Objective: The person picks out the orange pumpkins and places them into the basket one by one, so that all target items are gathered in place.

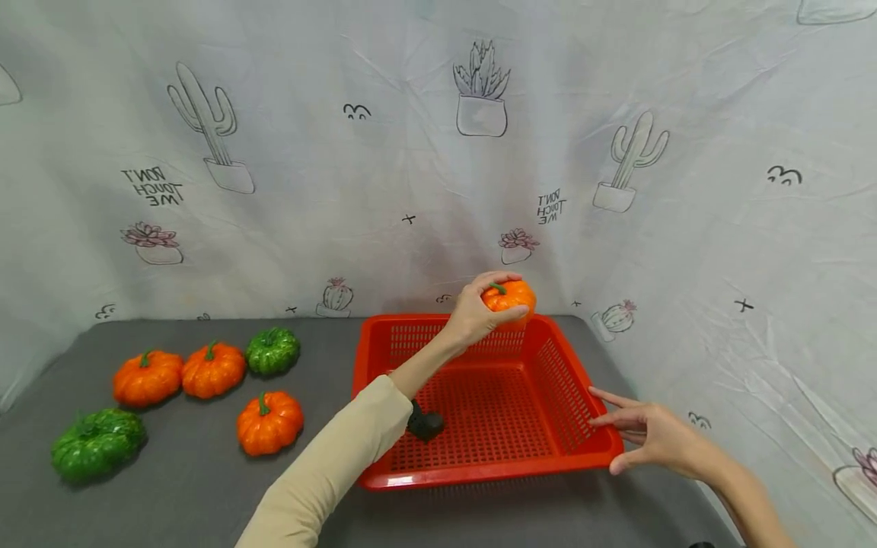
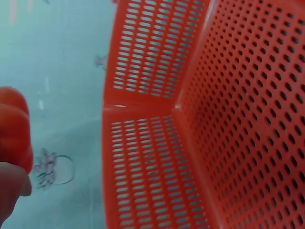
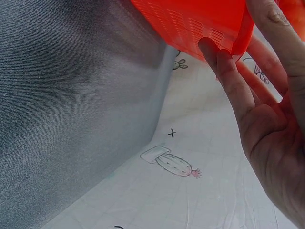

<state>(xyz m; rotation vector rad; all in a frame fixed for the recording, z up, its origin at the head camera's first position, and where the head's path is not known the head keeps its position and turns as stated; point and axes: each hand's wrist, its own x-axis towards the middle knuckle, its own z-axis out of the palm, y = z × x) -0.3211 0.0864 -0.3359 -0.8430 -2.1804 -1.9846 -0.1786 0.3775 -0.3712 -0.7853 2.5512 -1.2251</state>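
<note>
My left hand (image 1: 475, 310) grips a small orange pumpkin (image 1: 514, 297) with a green stem, holding it above the far side of a red plastic basket (image 1: 473, 478). At the left edge of the left wrist view, part of the pumpkin (image 2: 13, 131) shows beside the thumb, apart from the basket wall (image 2: 138, 112). My right hand (image 1: 651, 438) holds the basket's rim at its near right corner, some fingers over the edge and the thumb low outside. From the right wrist view, the right hand (image 3: 269, 124) has its fingers about that corner.
On the grey table (image 1: 205, 487) at left lie more orange pumpkins (image 1: 147, 378), (image 1: 213, 371), (image 1: 270, 423) and two green pumpkins (image 1: 272, 352), (image 1: 99, 445). A white cloth printed with cacti (image 1: 411, 167) hangs behind and along the right side.
</note>
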